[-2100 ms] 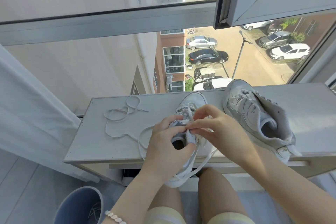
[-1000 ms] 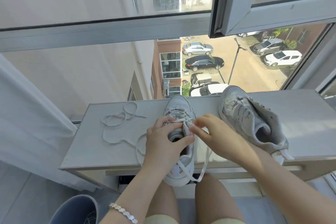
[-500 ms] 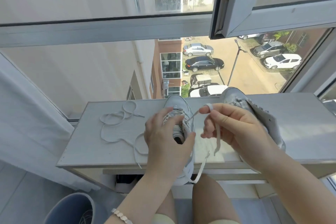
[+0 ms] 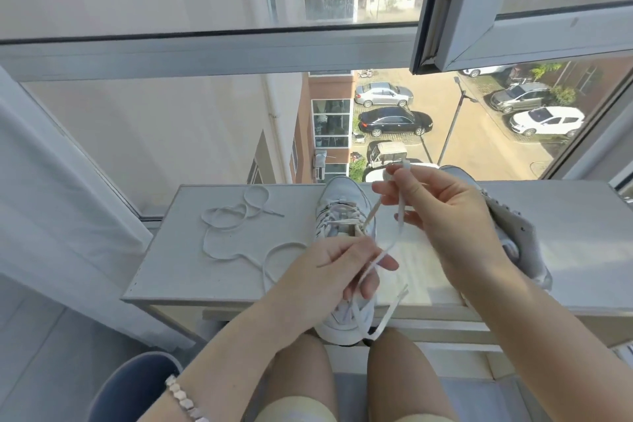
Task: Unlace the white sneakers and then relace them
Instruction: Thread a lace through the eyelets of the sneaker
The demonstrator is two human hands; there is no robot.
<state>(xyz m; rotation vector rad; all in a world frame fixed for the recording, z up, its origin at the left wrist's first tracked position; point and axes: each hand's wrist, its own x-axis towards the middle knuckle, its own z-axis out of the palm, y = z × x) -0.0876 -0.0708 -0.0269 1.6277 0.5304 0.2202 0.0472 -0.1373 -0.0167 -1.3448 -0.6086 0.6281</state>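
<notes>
Blue bin (image 4: 137, 384): sitting on the floor, nearer than the middle sneaker and to its left, out of the work.
Left hand (image 4: 329, 271): curling its fingers over the heel end of the middle sneaker (image 4: 342, 192), gripping it so the pull is not dragging it along the ledge (image 4: 191, 267); one strand is crossing its fingertips.
Working lace (image 4: 394, 243): running up from an eyelet on the middle sneaker's right side, then looping down and trailing off past its heel.
Right hand (image 4: 445, 216): pinching the working lace between thumb and forefinger, other fingers loosely spread, lifting it above and right of the middle sneaker, probably drawing slack through.
Second sneaker (image 4: 517, 233): lying right of the middle sneaker, mostly hidden behind the right hand, seemingly laceless and waiting its turn.
Loose lace (image 4: 233, 219): lying coiled left of the middle sneaker, likely the second sneaker's.
</notes>
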